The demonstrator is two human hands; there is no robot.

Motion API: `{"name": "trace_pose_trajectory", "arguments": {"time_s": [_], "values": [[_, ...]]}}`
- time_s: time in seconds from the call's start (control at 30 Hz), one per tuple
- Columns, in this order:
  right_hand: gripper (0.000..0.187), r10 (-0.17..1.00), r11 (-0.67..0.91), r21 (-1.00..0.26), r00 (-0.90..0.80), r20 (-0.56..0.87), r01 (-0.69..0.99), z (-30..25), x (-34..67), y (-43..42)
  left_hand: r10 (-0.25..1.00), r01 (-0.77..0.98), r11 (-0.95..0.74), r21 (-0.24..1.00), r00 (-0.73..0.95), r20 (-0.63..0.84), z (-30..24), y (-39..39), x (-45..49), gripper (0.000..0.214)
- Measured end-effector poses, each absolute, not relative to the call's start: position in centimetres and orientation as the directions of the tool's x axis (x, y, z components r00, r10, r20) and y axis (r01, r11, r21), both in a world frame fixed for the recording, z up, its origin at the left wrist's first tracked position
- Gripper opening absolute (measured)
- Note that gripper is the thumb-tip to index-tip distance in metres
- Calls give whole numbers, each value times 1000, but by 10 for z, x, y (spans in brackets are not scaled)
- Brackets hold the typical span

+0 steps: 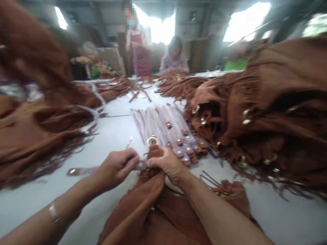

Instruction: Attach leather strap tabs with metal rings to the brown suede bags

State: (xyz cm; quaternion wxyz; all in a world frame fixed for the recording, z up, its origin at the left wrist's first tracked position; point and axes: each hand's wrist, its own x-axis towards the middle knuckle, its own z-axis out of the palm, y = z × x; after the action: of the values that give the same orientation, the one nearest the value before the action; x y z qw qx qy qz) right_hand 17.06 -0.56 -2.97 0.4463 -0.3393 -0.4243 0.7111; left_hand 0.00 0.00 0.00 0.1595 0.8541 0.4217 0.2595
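Over the white surface (112, 127), the left hand (120, 166) pinches a clear strap (141, 165), the right hand (167, 163) a brown ringed tab (154, 150), and a loosened pinch could drop the strap.

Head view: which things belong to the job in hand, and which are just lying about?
In hand, it seems:
brown piece, pinched by the right hand
its metal ring
pale strap, apparently held by the left hand

Probably just lying about:
row of straps
fringed heap at the right
fringed heap at the left
slim object, too blurred to name
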Motion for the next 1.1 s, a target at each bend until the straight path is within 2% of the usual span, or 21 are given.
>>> {"name": "trace_pose_trajectory", "arguments": {"time_s": [0.1,0.23,0.33,0.47,0.7,0.9,1.1], "values": [[35,888,-325,-867,-438,-142,-378,-35,148,-4,813,654,-581,484,492,312,2,-25,-31,16],[35,882,-355,-831,-448,-146,-428,-31,161,-10,827,552,-556,621,439,351,0,-29,-23,16],[33,887,-332,-834,-448,-117,-440,-30,163,-10,837,504,-533,680,429,339,-6,-28,-21,18],[31,885,-279,-884,-458,-84,-376,-31,160,-8,850,487,-508,711,415,323,-11,-29,-25,19],[48,893,-265,-924,-432,-127,-275,-26,159,-9,828,559,-548,622,467,310,-4,-24,-20,18],[40,918,-225,-924,-385,-95,-310,-23,158,-11,862,702,-501,506,457,218,-2,-26,-21,18],[39,941,-219,-934,-316,-125,-282,-22,160,-11,880,809,-457,370,472,54,3,-30,-37,24]]}}
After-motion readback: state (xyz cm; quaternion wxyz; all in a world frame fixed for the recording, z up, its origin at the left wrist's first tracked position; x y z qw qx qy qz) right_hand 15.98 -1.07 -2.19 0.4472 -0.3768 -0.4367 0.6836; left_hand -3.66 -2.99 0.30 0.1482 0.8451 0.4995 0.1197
